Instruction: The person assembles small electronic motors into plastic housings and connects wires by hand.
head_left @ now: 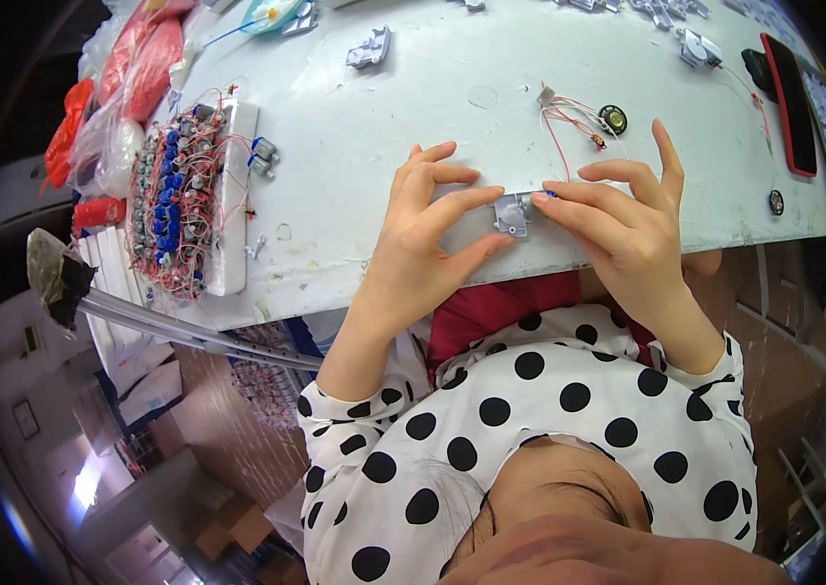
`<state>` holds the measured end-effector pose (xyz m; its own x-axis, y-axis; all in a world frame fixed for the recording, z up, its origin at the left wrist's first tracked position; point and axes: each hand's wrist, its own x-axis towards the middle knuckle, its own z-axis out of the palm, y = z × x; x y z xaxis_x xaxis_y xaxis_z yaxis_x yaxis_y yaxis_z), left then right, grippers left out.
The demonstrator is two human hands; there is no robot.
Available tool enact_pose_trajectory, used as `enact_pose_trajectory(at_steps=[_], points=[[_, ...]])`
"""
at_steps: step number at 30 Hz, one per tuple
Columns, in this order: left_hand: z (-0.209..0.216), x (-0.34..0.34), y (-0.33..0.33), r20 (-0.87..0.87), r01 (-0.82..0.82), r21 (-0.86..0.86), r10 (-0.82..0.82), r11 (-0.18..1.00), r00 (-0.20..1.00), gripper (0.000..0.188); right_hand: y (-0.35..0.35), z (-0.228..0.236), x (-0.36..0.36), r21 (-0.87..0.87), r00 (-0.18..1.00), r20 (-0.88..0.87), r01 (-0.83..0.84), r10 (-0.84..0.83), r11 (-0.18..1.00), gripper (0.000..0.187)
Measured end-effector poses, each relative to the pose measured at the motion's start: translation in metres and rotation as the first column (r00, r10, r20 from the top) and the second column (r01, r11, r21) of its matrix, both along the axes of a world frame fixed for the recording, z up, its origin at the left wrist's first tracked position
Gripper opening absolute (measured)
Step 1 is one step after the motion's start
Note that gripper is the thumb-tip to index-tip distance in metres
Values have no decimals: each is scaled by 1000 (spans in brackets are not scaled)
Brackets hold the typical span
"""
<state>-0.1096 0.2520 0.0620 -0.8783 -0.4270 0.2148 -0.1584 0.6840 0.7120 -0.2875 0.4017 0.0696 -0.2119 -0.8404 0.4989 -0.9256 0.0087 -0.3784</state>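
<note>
Near the table's front edge, a small grey plastic housing (511, 218) sits between my hands. My left hand (415, 232) is closed on it, with thumb and index finger at its left side and the other fingers raised. My right hand (628, 226) pinches a small part with a blue end (550, 194) at the housing's right side; the fingertips cover most of it. Thin red and white wires (562, 156) lead up from there, by a small circuit piece (597, 142) and a round black speaker (613, 119).
On the left, a white foam tray (235, 234) holds rows of small motors with tangled red wires. Plastic bags (152, 73) lie behind it. A red-edged phone (789, 107) and another small speaker (776, 203) are on the right. Loose grey housings (369, 49) lie toward the back.
</note>
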Motion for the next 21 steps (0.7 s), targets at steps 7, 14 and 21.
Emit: enact_pose_trajectory(at_steps=[7, 14, 21], points=[[3, -1, -4, 24, -18, -48, 19, 999, 1000, 44, -1, -1, -6, 14, 999, -8, -32, 32, 999, 24], [3, -2, -1, 25, -17, -58, 18, 998, 1000, 43, -1, -7, -2, 8, 998, 56, -9, 8, 1000, 22], [2, -1, 0, 22, -23, -75, 25, 997, 999, 42, -3, -13, 3, -2, 999, 7, 32, -32, 999, 22]])
